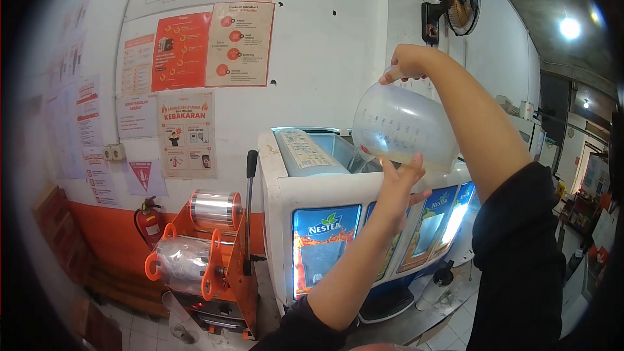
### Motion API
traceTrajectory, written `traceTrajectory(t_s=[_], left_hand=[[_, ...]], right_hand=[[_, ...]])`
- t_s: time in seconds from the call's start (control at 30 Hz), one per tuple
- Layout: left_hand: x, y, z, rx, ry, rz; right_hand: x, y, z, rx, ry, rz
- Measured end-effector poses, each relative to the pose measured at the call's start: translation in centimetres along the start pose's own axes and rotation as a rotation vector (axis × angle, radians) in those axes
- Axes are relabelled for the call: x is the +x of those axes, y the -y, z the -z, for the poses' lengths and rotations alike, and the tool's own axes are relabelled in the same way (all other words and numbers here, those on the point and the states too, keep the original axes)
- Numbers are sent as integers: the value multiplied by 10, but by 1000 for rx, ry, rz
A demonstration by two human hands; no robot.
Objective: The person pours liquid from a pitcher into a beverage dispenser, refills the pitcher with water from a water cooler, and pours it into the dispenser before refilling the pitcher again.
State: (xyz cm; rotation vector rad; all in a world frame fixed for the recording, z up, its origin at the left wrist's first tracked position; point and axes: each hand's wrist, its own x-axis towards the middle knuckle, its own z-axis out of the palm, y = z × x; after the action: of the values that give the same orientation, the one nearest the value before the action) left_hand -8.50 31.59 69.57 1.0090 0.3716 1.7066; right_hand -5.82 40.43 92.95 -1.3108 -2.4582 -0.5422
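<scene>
the translucent measuring jug (403,127) is being held tilted above the open tank of the drink dispenser (318,221). the right hand (404,64) is closing its fingers on the upper rim or handle; the left hand (402,182) is bracing the lower wall with fingers spread. judgement: thin stiff plastic, nearly empty so light, likely slick when wet; rim plus base is giving the surest hold.

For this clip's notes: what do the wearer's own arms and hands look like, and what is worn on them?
Both hands are bare, with no gloves, rings or watch visible. The left hand and right hand lead into bare forearms. Black sleeves are pushed up near the elbows on both arms; the fabric looks plain, with no markings visible.
</scene>
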Motion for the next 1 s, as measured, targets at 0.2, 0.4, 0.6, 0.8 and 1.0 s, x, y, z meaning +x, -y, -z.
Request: traceTrajectory(t_s=[0.2,0.4,0.6,0.8,1.0], left_hand=[[4,3,3,-48,6,7],[9,10,11,1,177,-106],[16,11,17,-65,236,-66],[29,20,39,24,337,-9],[24,20,38,-15,286,2]], right_hand=[[7,26,-3,-73,-10,87],[18,58,-15,-146,44,147],[12,83,-19,-202,89,172],[1,91,-15,-175,54,391],[-45,33,0,-23,-306,418]])
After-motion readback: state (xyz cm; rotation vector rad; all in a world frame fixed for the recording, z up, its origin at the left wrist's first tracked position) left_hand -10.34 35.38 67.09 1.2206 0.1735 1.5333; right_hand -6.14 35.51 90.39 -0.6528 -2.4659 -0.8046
